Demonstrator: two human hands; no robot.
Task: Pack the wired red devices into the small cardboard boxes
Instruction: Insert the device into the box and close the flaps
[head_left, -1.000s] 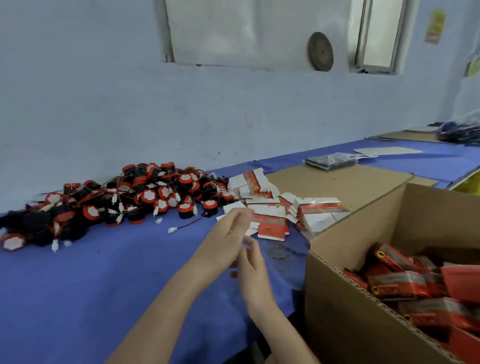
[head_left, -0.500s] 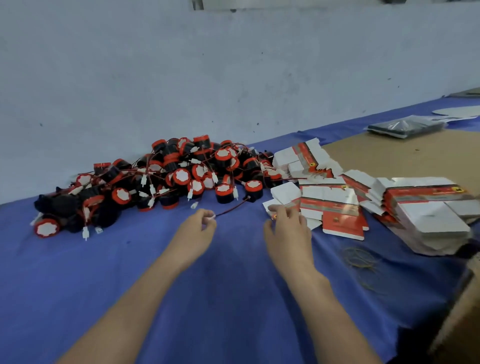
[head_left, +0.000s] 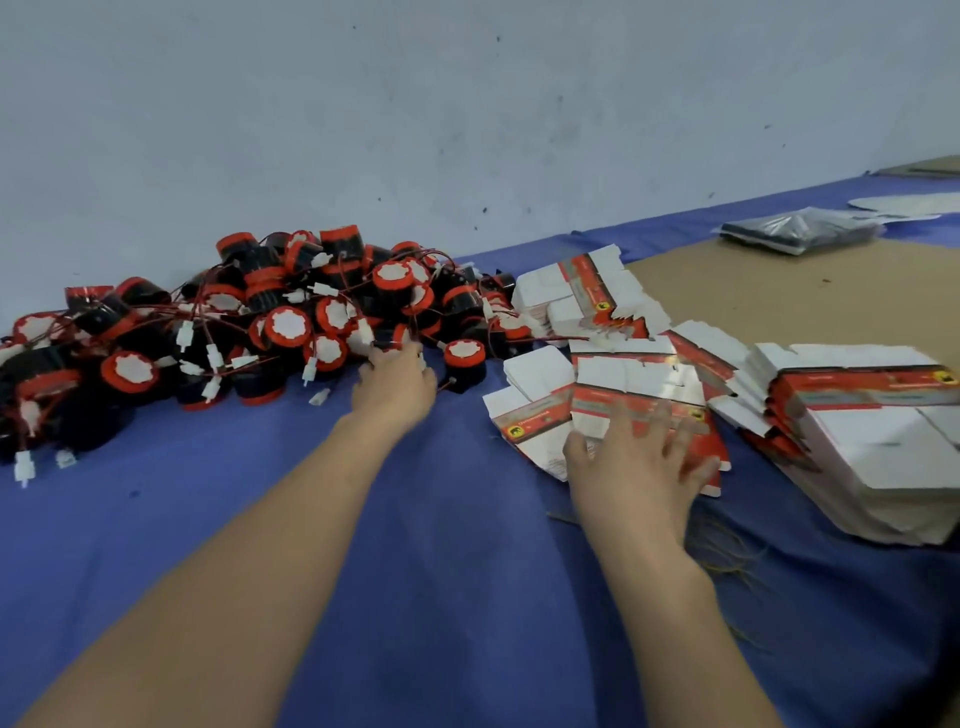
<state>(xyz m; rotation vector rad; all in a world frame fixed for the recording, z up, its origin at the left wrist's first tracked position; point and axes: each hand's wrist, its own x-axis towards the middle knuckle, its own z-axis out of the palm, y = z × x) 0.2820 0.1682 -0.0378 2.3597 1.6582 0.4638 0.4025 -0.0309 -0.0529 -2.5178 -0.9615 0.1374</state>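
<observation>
A heap of black-and-red round devices with red wires and white plugs lies on the blue cloth at the back left. My left hand reaches into the heap's near edge. Its fingertips are among the devices, and whether they grip one is hidden. One device stands just right of that hand. Flattened red-and-white small boxes are spread at the right. My right hand lies on them with its fingers spread and blurred.
A taller stack of flat boxes lies at the far right. A brown cardboard sheet covers the table behind it, with a dark plastic packet on it. The wall runs close behind the heap. Loose rubber bands lie near my right wrist.
My view dropped and swung left, and the large carton left the frame. My left hand moved forward into the device heap. My right hand moved right onto the flat boxes and spread its fingers.
</observation>
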